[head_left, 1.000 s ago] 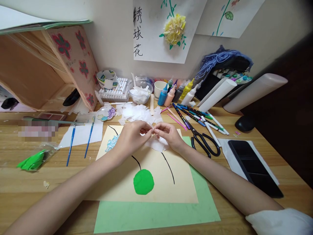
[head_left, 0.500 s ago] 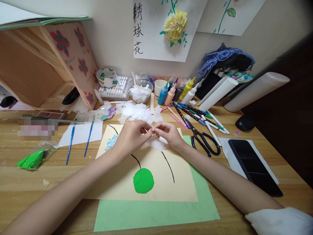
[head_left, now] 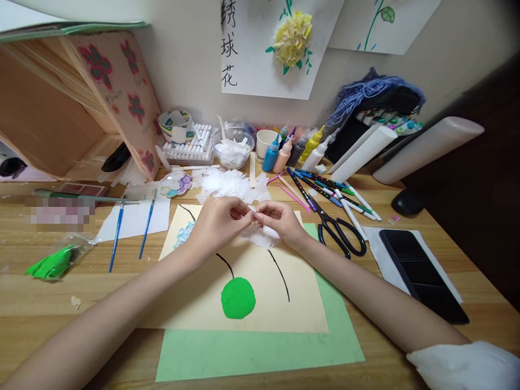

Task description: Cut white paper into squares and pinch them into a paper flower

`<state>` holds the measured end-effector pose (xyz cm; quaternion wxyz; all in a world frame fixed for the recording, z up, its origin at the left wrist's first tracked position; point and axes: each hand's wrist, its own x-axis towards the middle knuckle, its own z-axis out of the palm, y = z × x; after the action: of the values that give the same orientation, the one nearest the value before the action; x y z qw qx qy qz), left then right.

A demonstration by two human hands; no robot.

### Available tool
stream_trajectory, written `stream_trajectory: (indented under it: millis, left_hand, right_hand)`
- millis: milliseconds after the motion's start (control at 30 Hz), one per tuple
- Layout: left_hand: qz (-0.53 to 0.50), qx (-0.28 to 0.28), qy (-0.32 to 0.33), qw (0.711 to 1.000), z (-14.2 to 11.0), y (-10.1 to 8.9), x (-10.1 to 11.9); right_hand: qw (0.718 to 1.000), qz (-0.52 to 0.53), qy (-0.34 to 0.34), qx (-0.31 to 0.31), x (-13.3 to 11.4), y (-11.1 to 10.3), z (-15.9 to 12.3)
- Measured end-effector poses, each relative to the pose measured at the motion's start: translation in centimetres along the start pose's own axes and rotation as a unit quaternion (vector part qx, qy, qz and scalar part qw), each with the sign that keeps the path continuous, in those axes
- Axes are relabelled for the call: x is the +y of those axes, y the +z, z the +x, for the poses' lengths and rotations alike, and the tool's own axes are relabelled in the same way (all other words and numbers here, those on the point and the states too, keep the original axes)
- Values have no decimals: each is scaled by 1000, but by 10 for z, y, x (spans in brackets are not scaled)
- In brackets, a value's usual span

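Note:
My left hand (head_left: 225,223) and my right hand (head_left: 280,221) meet fingertip to fingertip over the top of a cream sheet (head_left: 292,309). Both pinch a small piece of white tissue paper (head_left: 254,210), mostly covered by the fingers. Below them, loose white tissue pieces (head_left: 262,236) lie on the sheet. A flat green clay disc (head_left: 238,298) sits on the sheet at the end of a drawn black line. Partly behind my left wrist is a pale blue paper cluster (head_left: 184,234). Under the cream sheet lies a green sheet (head_left: 260,357).
Behind my hands is a heap of white paper squares (head_left: 225,185). To the right lie black scissors (head_left: 339,235), several pens (head_left: 325,187) and a black case (head_left: 422,276). Paint bottles (head_left: 282,154) line the wall. At left are two blue brushes (head_left: 116,238) and bagged green clay (head_left: 51,262).
Both hands keep pinching at nearly the same spot, with only slight finger movement. The whole view has shifted a little, so things appear slightly higher.

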<state>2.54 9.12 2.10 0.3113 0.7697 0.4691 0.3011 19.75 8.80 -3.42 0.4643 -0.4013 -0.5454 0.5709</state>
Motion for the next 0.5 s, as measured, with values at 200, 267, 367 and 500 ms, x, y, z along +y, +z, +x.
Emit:
stream_trajectory:
  millis: [200, 267, 367, 500]
  left_hand:
    - [-18, 2, -13, 1000, 0, 1, -1]
    - [-36, -1, -25, 999, 1, 1, -2]
    - [-50, -5, -40, 998, 1, 2, -4]
    - [-67, -13, -69, 995, 2, 2, -5]
  right_hand:
    - [1000, -3, -1, 1, -2, 1, 0]
    - [1000, -1, -1, 1, -2, 0, -1]
    - [1000, 0, 0, -2, -2, 0, 0]
    - [1000, 6, -2, -8, -1, 1, 0]
